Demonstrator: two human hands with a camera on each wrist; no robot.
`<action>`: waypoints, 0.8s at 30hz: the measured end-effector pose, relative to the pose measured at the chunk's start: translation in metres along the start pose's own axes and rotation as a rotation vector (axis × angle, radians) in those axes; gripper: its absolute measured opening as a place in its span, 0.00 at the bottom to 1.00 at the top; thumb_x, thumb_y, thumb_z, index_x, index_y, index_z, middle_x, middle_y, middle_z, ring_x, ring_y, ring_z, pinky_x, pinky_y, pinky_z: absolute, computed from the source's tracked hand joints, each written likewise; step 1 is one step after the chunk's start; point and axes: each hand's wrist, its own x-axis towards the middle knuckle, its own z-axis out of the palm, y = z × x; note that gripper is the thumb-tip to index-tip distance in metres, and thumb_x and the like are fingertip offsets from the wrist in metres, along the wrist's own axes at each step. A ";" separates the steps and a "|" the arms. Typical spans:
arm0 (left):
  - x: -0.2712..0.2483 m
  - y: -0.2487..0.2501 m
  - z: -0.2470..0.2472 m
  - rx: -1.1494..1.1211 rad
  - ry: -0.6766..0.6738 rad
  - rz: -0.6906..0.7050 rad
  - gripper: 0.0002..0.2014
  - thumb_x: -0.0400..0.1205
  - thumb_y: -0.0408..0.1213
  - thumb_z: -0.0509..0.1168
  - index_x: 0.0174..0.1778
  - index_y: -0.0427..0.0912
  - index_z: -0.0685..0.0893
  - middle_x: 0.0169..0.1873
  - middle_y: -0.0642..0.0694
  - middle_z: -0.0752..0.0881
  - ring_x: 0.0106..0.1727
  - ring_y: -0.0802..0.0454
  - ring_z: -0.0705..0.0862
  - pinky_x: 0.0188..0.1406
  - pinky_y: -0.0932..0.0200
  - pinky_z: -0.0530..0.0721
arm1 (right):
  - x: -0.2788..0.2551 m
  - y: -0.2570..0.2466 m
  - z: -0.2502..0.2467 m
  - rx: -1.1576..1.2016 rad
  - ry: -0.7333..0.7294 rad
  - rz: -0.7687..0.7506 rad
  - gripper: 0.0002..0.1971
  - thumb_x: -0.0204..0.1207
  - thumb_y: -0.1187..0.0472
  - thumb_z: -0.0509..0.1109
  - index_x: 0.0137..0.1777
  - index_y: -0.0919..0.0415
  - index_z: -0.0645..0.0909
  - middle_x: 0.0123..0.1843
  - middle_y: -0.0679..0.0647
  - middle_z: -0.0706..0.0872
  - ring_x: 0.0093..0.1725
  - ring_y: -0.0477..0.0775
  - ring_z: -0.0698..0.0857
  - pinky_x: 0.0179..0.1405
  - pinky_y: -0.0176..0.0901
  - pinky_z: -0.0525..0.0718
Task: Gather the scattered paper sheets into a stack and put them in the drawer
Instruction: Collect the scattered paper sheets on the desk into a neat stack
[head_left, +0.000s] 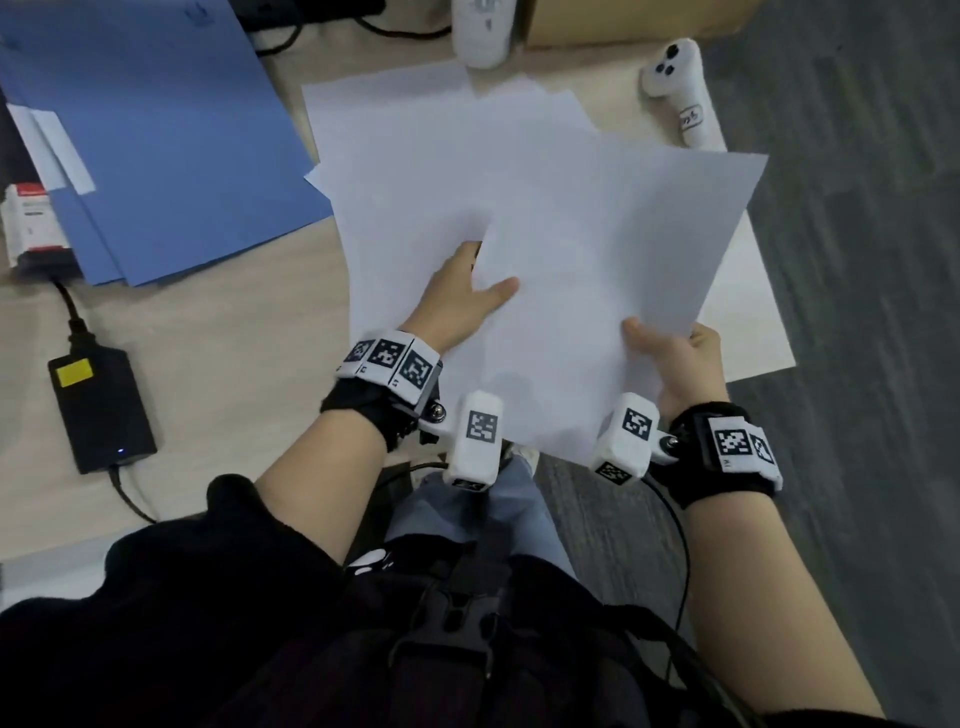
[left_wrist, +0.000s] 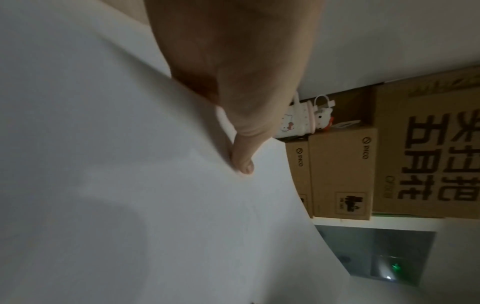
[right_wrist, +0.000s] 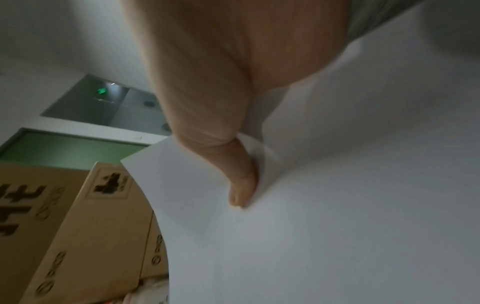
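Several white paper sheets lie fanned and overlapping at the desk's right end, the top ones lifted toward me. My left hand pinches the left edge of the top sheets, thumb on top, fingers hidden beneath. My right hand pinches the near right edge the same way. The left wrist view shows that thumb pressed on paper. The right wrist view shows the other thumb on overlapping sheets. No drawer is visible.
Blue folders lie at the left. A black power adapter with its cable sits near the front left. A white controller and a cardboard box stand at the back. The desk edge drops to grey floor on the right.
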 end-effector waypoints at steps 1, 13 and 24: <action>0.004 -0.004 0.005 0.012 0.005 -0.031 0.21 0.80 0.41 0.67 0.68 0.41 0.75 0.64 0.46 0.82 0.65 0.49 0.80 0.64 0.60 0.76 | 0.002 0.000 -0.004 0.025 0.017 0.023 0.06 0.70 0.75 0.73 0.43 0.65 0.85 0.37 0.56 0.89 0.38 0.57 0.87 0.43 0.52 0.87; 0.022 -0.051 -0.002 0.331 0.626 -0.719 0.55 0.67 0.51 0.77 0.81 0.38 0.50 0.79 0.38 0.56 0.81 0.40 0.54 0.73 0.39 0.63 | 0.059 -0.008 -0.034 -0.029 0.061 0.176 0.08 0.69 0.72 0.75 0.47 0.66 0.84 0.41 0.59 0.87 0.37 0.57 0.86 0.44 0.50 0.85; 0.032 -0.048 -0.004 0.130 0.653 -0.762 0.43 0.61 0.44 0.82 0.68 0.41 0.67 0.71 0.40 0.66 0.72 0.40 0.62 0.65 0.46 0.71 | 0.083 0.001 -0.035 -0.138 0.044 0.219 0.07 0.67 0.72 0.77 0.44 0.65 0.84 0.42 0.59 0.87 0.42 0.59 0.85 0.49 0.56 0.84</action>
